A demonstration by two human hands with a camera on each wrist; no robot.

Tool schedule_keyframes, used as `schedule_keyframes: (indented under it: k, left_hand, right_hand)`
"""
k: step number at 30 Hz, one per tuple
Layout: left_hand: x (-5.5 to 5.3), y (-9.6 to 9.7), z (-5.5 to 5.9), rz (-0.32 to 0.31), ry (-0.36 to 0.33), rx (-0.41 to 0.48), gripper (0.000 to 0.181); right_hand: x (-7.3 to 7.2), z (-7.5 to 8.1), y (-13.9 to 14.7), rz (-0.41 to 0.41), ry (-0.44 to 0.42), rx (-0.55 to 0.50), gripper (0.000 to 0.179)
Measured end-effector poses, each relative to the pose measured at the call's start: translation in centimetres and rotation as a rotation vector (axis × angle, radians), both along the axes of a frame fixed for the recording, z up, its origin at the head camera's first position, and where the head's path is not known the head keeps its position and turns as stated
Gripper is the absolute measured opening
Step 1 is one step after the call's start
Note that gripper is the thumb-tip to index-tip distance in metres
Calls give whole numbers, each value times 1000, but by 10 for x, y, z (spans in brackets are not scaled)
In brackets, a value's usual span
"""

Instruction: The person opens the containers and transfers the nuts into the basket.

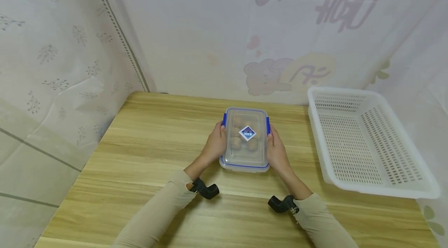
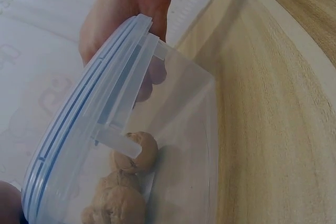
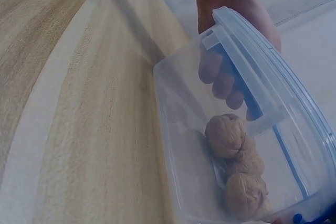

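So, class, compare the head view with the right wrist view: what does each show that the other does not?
Only the head view shows the white basket, the diamond-shaped label on the lid and the person's sleeves.

Only the right wrist view shows the curled fingers of the left hand, seen through the side of the clear container.

Both show the container, the brown lumps inside it, the wooden table and part of the left hand.
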State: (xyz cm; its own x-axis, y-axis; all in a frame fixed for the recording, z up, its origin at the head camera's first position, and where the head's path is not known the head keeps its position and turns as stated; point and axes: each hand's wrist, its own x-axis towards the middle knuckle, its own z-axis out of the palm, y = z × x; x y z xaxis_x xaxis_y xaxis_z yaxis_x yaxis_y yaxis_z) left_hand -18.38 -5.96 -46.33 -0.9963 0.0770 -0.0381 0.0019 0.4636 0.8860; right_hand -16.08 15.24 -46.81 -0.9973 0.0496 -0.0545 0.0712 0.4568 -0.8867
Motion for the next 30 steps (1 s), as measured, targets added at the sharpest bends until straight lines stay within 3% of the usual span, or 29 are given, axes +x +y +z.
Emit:
schedule_keyframes:
  k: [8, 18, 24, 30]
  left_hand:
    - [1, -1, 2, 5, 3, -2, 50]
    - [1, -1, 4, -12, 8, -13, 50]
    - [2, -2, 4, -13, 1, -12, 49]
    - [1, -1, 5, -14, 14, -29, 48]
  right_hand:
    - [-1, 1, 0, 5, -8, 21, 49]
    - [1, -5, 8, 3, -40, -46, 49]
    - [0, -3, 10, -9, -99, -36, 54]
    - [-1, 4, 6, -36, -44, -29, 68]
